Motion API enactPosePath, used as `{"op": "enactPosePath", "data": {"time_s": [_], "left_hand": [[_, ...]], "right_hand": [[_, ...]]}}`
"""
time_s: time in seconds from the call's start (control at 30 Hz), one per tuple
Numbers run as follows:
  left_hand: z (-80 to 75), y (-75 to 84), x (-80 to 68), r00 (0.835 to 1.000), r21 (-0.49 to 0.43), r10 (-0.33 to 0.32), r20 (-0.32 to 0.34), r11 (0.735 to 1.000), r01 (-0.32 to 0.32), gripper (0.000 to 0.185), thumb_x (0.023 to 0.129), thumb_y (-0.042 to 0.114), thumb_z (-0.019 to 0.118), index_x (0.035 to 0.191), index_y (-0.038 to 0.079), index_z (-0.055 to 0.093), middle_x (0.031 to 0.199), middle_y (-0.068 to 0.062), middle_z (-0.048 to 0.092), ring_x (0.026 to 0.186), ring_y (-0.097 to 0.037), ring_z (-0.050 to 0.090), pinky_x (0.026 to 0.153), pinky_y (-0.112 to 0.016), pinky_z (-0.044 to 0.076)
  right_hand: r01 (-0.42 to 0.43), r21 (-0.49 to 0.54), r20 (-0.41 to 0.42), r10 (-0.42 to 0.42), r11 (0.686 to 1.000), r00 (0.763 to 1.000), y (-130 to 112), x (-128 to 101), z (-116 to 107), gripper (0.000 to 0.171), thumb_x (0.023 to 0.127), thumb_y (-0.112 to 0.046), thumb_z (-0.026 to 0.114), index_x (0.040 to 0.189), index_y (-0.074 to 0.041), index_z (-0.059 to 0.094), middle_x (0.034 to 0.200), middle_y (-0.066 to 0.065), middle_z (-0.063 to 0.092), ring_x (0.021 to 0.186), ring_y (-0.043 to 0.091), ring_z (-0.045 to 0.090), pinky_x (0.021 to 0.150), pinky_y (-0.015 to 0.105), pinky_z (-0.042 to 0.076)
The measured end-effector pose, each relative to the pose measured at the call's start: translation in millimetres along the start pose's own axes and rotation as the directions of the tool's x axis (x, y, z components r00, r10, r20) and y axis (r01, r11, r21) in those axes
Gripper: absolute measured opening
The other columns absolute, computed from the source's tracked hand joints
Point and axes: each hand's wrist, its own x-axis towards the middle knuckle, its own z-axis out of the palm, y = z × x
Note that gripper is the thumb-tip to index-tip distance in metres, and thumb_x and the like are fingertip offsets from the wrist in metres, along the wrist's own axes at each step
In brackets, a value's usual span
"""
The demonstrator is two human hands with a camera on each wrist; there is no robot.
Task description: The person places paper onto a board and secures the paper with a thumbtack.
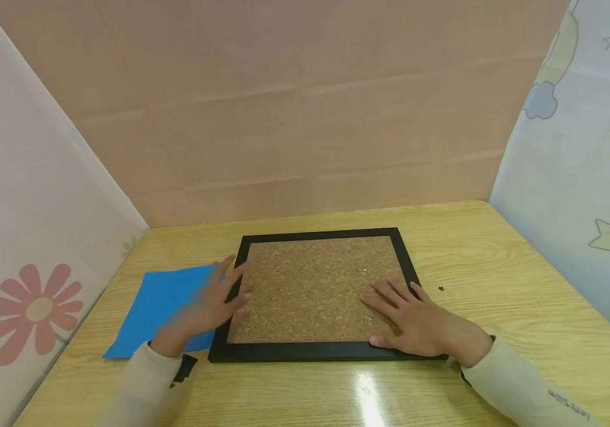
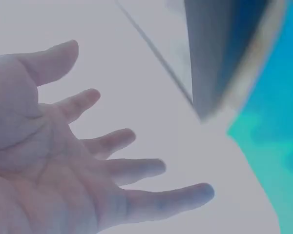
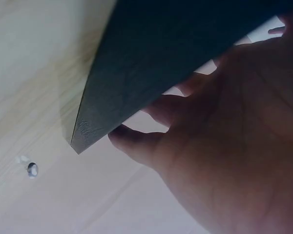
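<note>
Head view: your right hand (image 1: 417, 323) lies flat, fingers straight and spread, on the near right corner of the black-framed rectangular cork board (image 1: 312, 290), which rests flat in the middle of the pale wooden table (image 1: 523, 308). Your left hand (image 1: 206, 308), blurred, hovers with fingers spread over the board's left edge and the blue paper sheet (image 1: 160, 305) lying just beside it; neither hand pinches anything. The left wrist view confirms an open, empty palm. In the right wrist view your thumb sits at the frame's corner. Judged from this layout, the board is placed and steadied, while the blue sheet is not yet on the cork, so laying and fixing it appears to remain. A small dark speck (image 1: 441, 289) lies right of the frame
</note>
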Motion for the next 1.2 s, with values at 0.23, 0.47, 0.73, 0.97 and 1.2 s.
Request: {"op": "enactPosePath", "data": {"time_s": [0.23,0.47,0.73,0.97,1.2], "left_hand": [[-37.7,-53.8,-8.7,0.993,0.018,-0.117,-0.012,0.993,0.118,0.069,0.100,0.021,0.061,0.156,0.006,0.025,0.154,-0.038,0.020,0.133,-0.065,0.034,0.098,-0.075,0.036],[-46.1,-106.8,-24.3,0.968,0.138,-0.226,0.112,0.968,0.210,0.093,0.082,0.018,0.081,0.153,0.000,0.024,0.146,-0.045,0.025,0.128,-0.069,0.034,0.095,-0.074,0.040],[-60.8,-142.8,-43.0,0.894,0.125,-0.427,0.136,0.903,0.412,0.103,0.085,0.023,0.079,0.152,-0.009,0.009,0.135,-0.054,0.019,0.122,-0.074,0.032,0.094,-0.075,0.039],[-58.8,-145.1,-43.5,0.809,0.132,-0.574,0.128,0.818,0.559,0.114,0.080,0.028,0.084,0.153,-0.009,0.005,0.134,-0.052,0.020,0.119,-0.072,0.034,0.096,-0.074,0.040],[-61.6,-147.3,-44.6,0.798,0.096,-0.596,0.090,0.803,0.588,0.116,0.080,0.029,0.084,0.150,-0.017,0.004,0.138,-0.054,0.017,0.127,-0.072,0.025,0.103,-0.074,0.034]], "right_hand": [[0.003,0.051,0.001,-0.003,0.999,1.000,-2,-3,-2,0.077,0.094,-0.067,0.050,0.157,-0.027,0.033,0.167,0.015,0.018,0.152,0.050,0.011,0.111,0.077,0.009],[-0.018,0.047,0.022,0.017,0.999,1.000,-3,-3,2,0.079,0.093,-0.070,0.047,0.157,-0.028,0.031,0.168,0.011,0.017,0.153,0.046,0.011,0.112,0.076,0.010],[0.007,0.000,-0.001,-0.007,1.000,1.000,-3,-3,4,0.077,0.094,-0.068,0.046,0.157,-0.026,0.033,0.166,0.014,0.022,0.151,0.048,0.018,0.109,0.077,0.015],[0.032,0.010,-0.011,-0.032,0.999,0.999,-6,-3,2,0.076,0.095,-0.065,0.047,0.157,-0.023,0.032,0.165,0.015,0.023,0.150,0.050,0.019,0.107,0.079,0.017],[0.028,0.008,-0.015,-0.028,1.000,0.999,-6,-2,0,0.077,0.094,-0.066,0.048,0.156,-0.023,0.033,0.164,0.015,0.024,0.150,0.049,0.019,0.107,0.079,0.017]]}}
